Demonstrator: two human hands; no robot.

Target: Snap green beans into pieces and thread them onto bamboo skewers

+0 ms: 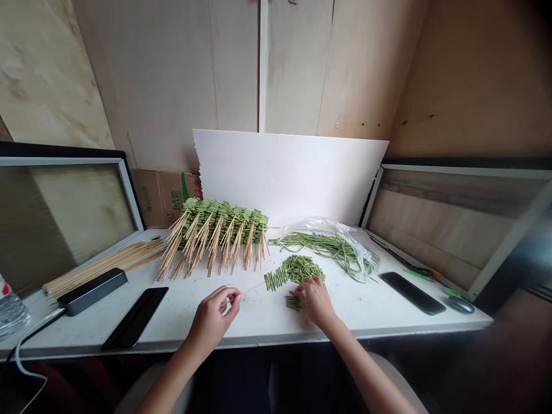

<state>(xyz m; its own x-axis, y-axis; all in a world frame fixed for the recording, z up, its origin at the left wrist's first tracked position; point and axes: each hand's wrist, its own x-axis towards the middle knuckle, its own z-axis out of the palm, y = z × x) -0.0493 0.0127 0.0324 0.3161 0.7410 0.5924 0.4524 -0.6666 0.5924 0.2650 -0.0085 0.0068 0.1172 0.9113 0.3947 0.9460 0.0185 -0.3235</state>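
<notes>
Green print [176, 198] on the cardboard box [160, 190], too unclear for reading

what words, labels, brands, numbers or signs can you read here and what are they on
None can be read with certainty.
Cardboard box: green and red printing, too small and blurred to read.
Plastic bottle: a red patch, no legible lettering.
Clear plastic bag: small blue marks, too small to read.

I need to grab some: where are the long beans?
In the head view, the long beans lie right of centre, by the clear bag, just behind the cut pile.
</notes>
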